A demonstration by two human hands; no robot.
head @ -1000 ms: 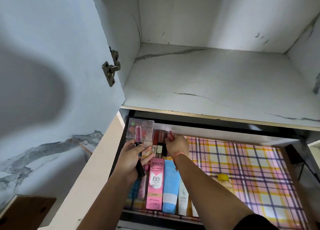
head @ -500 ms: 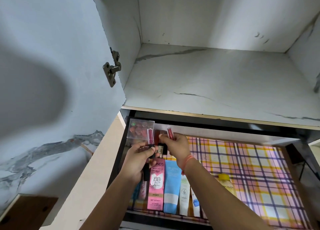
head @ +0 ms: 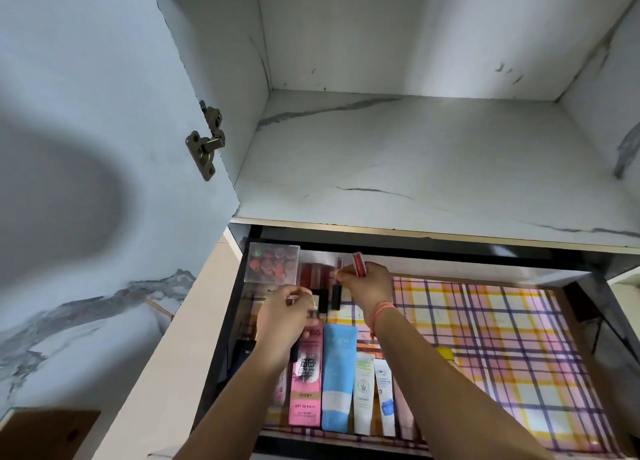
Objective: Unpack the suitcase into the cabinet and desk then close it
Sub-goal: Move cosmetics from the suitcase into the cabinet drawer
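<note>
**A:** Head view, straight down into the open drawer [head: 225, 338] beneath the cabinet shelf [head: 415, 168]. Right hand [head: 372, 286] up at the back-left of the drawer, fingers pinched round a red lip tube [head: 359, 264], tip of the tube poking up above the knuckles. Orange band [head: 382, 310] on that wrist.

**B:** And the left hand [head: 282, 317]? Just beside it, a touch nearer and further left. Fingers curled in, thumb against forefinger, gripping a slim dark stick [head: 294, 353]. Only its lower end showing, down below the palm.

**A:** Right under both hands, a row of red lipsticks [head: 311, 276] lying along the drawer's back wall, dark caps toward the front. Clear box of little round pots [head: 272, 263] tucked into the far left corner, right beside that row.

**B:** Nearer the front, laid side by side on the checked liner [head: 502, 338]: pink BB cream carton [head: 306, 376], blue tube [head: 339, 373], white tube with green print [head: 363, 397], smaller white tube with a blue label [head: 384, 395]. Yellow cap [head: 444, 353] peeking out just past the right forearm.

**A:** Over on the left, cabinet door [head: 86, 113] swung wide open, metal hinge [head: 206, 147] at its inner edge, level with the shelf.
</note>
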